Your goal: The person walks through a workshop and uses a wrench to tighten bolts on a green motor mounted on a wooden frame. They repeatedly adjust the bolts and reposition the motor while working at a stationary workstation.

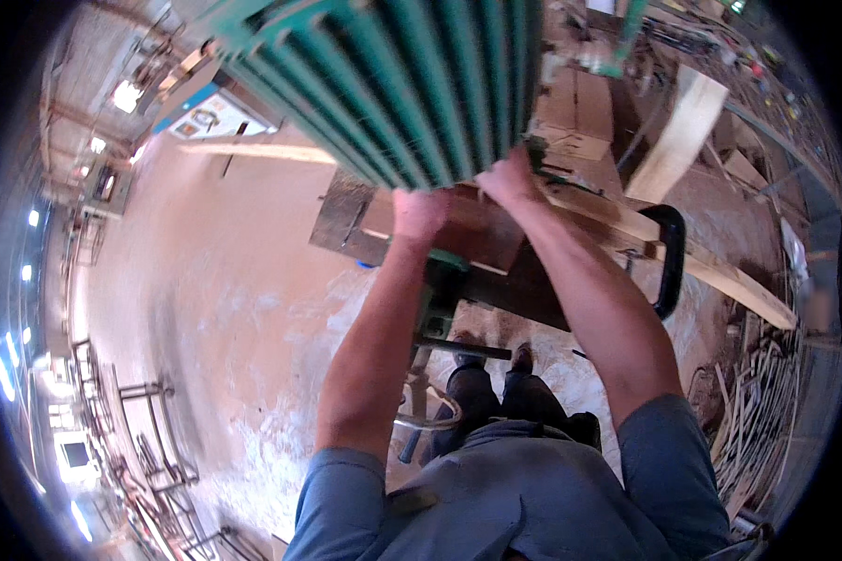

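A large green ribbed motor housing fills the top middle and hides the fingers of both my hands. My left hand is at its lower edge, over a reddish-brown wooden piece on the machine's dark table. Just to the right and a little farther off, my right hand reaches in by the housing's lower right corner. What either hand grips, if anything, cannot be made out. Below the table a green metal part of the machine shows, with a dark bar under it.
A black loop handle sticks out at the right beside a long timber. A pale board leans behind it. Thin wood strips are piled at the lower right. Metal frames line the far left of the dusty floor.
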The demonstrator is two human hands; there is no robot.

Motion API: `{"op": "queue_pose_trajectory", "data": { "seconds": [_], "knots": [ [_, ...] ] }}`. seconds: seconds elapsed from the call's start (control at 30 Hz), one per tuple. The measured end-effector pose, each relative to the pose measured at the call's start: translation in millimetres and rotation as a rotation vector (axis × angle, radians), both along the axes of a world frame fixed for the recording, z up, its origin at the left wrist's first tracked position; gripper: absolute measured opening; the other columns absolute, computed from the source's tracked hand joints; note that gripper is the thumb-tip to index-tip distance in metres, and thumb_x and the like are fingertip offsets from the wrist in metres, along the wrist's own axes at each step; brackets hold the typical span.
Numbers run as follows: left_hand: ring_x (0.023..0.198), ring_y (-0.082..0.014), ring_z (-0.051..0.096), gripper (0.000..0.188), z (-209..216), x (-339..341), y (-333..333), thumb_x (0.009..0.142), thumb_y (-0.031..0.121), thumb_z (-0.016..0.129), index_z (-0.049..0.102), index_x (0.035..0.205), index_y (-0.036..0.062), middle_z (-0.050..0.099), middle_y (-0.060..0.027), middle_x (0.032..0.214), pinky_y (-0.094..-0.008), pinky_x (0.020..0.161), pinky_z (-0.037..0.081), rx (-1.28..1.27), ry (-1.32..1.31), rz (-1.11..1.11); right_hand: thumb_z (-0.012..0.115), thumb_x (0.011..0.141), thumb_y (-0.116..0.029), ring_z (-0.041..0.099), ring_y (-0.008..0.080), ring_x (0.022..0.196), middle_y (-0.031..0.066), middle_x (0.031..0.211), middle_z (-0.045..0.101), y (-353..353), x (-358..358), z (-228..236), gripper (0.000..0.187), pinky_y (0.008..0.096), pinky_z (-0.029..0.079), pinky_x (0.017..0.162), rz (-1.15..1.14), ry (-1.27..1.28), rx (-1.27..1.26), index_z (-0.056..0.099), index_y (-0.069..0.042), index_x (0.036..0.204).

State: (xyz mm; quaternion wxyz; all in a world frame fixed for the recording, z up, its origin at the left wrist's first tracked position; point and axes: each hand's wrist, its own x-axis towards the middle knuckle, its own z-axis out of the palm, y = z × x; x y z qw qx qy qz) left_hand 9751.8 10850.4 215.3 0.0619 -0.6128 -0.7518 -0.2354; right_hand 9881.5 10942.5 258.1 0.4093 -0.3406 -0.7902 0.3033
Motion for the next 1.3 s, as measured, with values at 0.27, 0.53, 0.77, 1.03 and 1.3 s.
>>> {"op": "queue_pose_trajectory", "data": {
  "seconds": [0.27,0.53,0.77,1.03,1.3],
  "knots": [
    [0.103,-0.0313,0.055,0.032,24,0,4,0.083,0.022,0.065,0.061,0.106,0.0,0.061,-0.0165,0.11,-0.0382,0.09,0.04,0.127,-0.312,0.052,0.055,0.076,-0.015,0.06,0.0409,0.082,0.0234,0.083,0.063,4,-19,-10,0.018,0.0462,0.05,0.071,0.015,0.027,-0.064,0.062,0.0,0.083],
    [0.099,-0.0261,0.058,0.027,19,-13,3,0.081,0.017,0.068,0.063,0.104,0.0022,0.064,-0.0133,0.105,-0.0352,0.087,0.043,0.255,-0.231,-0.072,0.051,0.08,-0.022,0.061,0.0403,0.088,0.0264,0.091,0.062,29,-41,-19,0.028,0.0456,0.05,0.076,0.209,0.044,-0.386,0.062,0.002,0.09],
    [0.098,-0.0328,0.057,0.029,33,14,2,0.081,0.018,0.068,0.061,0.103,0.0007,0.063,-0.0157,0.104,-0.0399,0.085,0.043,0.19,-0.165,0.004,0.059,0.075,-0.026,0.062,0.0384,0.086,0.023,0.087,0.064,6,-15,13,0.027,0.0432,0.051,0.074,-0.029,0.103,-0.351,0.065,-0.004,0.089],
    [0.102,-0.0301,0.055,0.032,26,12,7,0.082,0.015,0.066,0.057,0.11,-0.0005,0.06,-0.0177,0.112,-0.0387,0.089,0.041,0.331,-0.345,-0.051,0.062,0.076,-0.022,0.06,0.0406,0.086,0.0229,0.088,0.062,15,-31,-18,0.025,0.043,0.05,0.072,-0.057,0.052,-0.194,0.062,-0.001,0.09],
    [0.099,-0.0305,0.057,0.03,11,-7,-1,0.087,0.024,0.062,0.061,0.106,0.0003,0.063,-0.0172,0.106,-0.0375,0.084,0.043,0.095,-0.383,-0.023,0.05,0.082,-0.021,0.059,0.0431,0.071,0.0229,0.076,0.061,5,-46,-39,0.021,0.0488,0.048,0.063,-0.143,0.437,-0.098,0.061,-0.004,0.086]
  ]
}}
